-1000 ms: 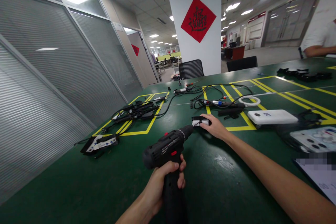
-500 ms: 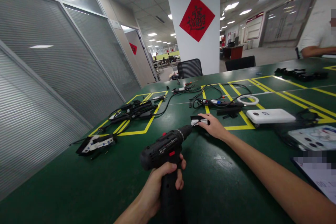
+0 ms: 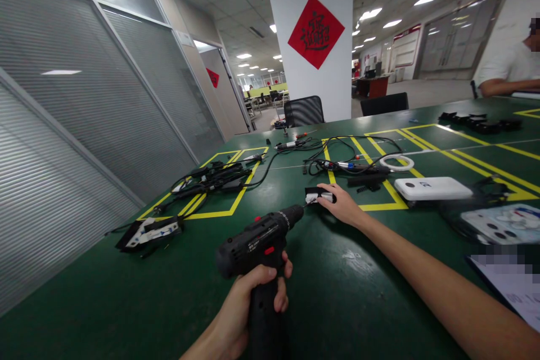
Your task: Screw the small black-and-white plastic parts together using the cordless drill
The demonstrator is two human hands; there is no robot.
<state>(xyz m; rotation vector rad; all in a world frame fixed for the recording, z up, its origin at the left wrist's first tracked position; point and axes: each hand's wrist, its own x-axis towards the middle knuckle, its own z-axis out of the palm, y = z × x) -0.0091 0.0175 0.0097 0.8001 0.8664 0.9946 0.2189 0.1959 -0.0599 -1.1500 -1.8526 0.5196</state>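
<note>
A black cordless drill (image 3: 253, 242) fills the middle foreground, its grip wrapped by my left hand (image 3: 253, 298). The chuck points away and to the right, and its thin bit reaches the left end of a small black-and-white part (image 3: 319, 197). Whether the tip touches the part, I cannot tell. My right hand (image 3: 341, 202) pinches that part from the right against the green table (image 3: 320, 270). Fingers cover some of its right side, and its exact kind is not clear.
Left lie tangled black cables (image 3: 215, 177) and a black-and-white assembly (image 3: 149, 233). Beyond my right hand are more cables, a white ring (image 3: 396, 163) and a white power bank (image 3: 432, 188). A phone (image 3: 502, 222) and clipboard (image 3: 506, 281) lie right. Another person (image 3: 506, 73) sits far right.
The drill and my left hand have shifted slightly left and down, so a bit more of the drill bit shows. My right hand keeps its hold on the small part.
</note>
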